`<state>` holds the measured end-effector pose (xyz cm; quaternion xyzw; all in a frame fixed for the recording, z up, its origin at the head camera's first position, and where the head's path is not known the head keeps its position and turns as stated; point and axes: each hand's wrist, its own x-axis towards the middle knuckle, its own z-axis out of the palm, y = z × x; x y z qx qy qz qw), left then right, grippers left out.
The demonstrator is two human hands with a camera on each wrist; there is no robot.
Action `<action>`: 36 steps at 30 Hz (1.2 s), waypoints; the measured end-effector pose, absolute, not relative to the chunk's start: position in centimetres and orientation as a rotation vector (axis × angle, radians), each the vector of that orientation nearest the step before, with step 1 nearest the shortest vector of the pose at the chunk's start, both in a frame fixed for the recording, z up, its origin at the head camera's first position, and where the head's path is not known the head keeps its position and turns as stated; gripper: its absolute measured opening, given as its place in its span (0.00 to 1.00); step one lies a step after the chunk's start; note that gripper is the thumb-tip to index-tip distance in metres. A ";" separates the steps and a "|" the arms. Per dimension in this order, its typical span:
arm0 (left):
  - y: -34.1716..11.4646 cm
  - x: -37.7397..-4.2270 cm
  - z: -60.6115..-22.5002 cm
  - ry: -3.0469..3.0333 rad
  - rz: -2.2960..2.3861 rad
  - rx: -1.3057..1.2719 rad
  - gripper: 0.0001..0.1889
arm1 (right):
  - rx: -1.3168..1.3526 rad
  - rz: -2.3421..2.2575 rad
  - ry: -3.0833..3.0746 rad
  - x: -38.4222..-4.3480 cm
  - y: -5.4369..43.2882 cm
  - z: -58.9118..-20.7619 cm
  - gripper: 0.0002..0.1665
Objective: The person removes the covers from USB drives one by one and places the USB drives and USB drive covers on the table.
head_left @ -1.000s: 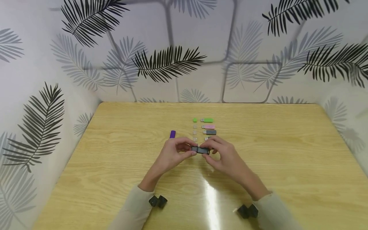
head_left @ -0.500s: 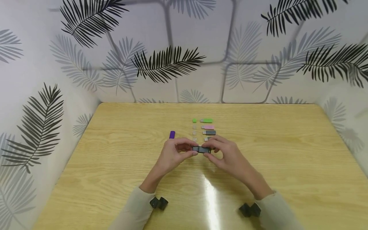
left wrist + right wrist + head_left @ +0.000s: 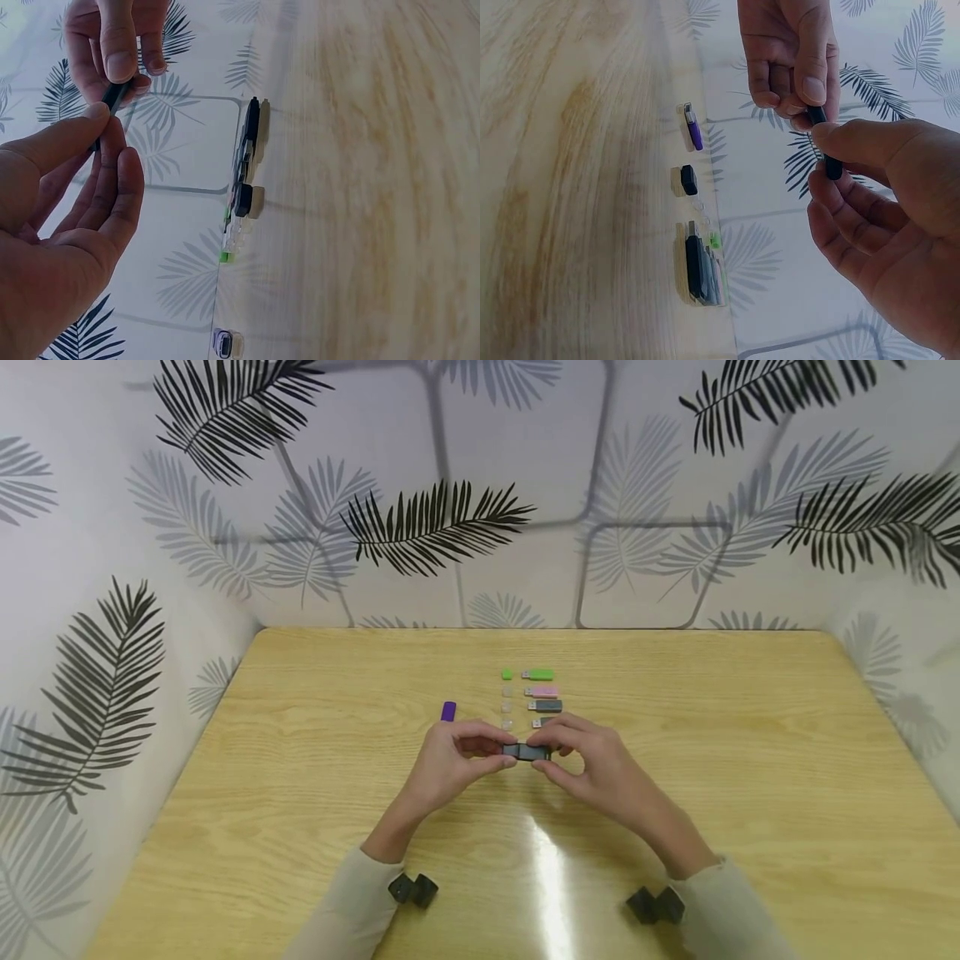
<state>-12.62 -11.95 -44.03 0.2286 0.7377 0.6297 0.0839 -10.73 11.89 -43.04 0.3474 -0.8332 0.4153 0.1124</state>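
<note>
Above the table, a dark grey and black USB stick is held level between two hands, a seam showing between its cap part and its body. My left hand pinches the cap end between thumb and fingers. At the other end my right hand pinches the body. In the right wrist view, the left hand and right hand meet along the black stick, their fingers covering most of it. Whether the cap is fully seated cannot be seen.
Behind the hands lie green, pink and grey USB sticks. A green cap and clear caps line up left of them. A purple stick, black cap and black stick also lie there.
Both hands and the held USB stick have shifted very slightly to the right. The grips look the same, and the things on the table have stayed put.
</note>
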 end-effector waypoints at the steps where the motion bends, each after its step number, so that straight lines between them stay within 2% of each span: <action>1: -11.9 -12.6 -44.0 2.194 1.883 0.684 0.10 | 1.021 1.218 -2.444 -10.7 11.9 -43.0 0.13; 15: -12.5 -12.9 -43.5 2.162 1.915 0.713 0.10 | 1.038 1.222 -2.427 -10.8 12.0 -42.5 0.13; 24: -15.3 -13.5 -42.5 2.234 1.996 0.542 0.11 | 0.904 1.094 -2.406 -11.4 15.7 -41.5 0.19; 36: -13.9 -13.4 -43.7 2.328 1.881 0.544 0.11 | 0.836 1.115 -2.520 -11.7 15.8 -42.1 0.15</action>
